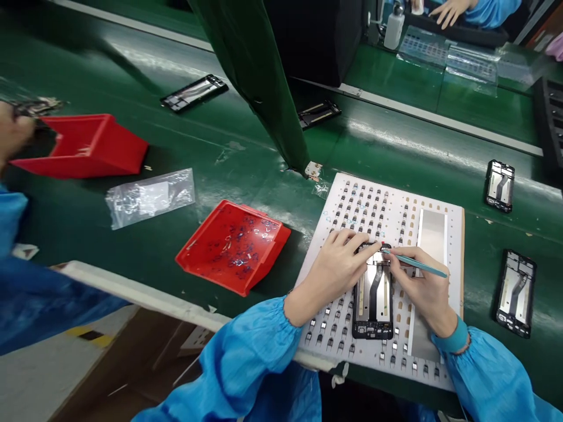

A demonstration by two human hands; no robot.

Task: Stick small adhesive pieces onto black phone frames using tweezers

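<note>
— Hands first; how do they stand?
— Left hand (336, 266) lies curled over the upper left corner of a phone frame (373, 302), fingertips pressed down on it; right hand (424, 290) pinches a thin teal tool (417, 265) between thumb and fingers, its tip touching the frame's top edge, just beside the left fingertips.
— And where does that frame lie?
— Flat and lengthwise between the two hands, on a white parts board (456, 234) that sits on the green tabletop (220, 146); rows of small metal parts (365, 202) cover the board beyond the hands and nearer than them; a bare metal strip (433, 231) runs along the board just beyond the right hand.
— What lies out to the left?
— Near the left hand, a shallow red tray (233, 249) holding small blue scraps; farther left a clear plastic bag (149, 196), then a red bin (94, 146); a co-worker's hand (13, 132) is at that bin's far end, and what it holds is too blurred to name.
— To the right?
— One spare frame (515, 293) lies on the tabletop just off the board's edge; a farther spare frame (500, 184) lies well apart from the right hand.
— Beyond the hands?
— A green post (255, 82) comes down to the tabletop beyond the left hand; across the tabletop another person's hand (448, 10) shows beside a white bottle (393, 26).
</note>
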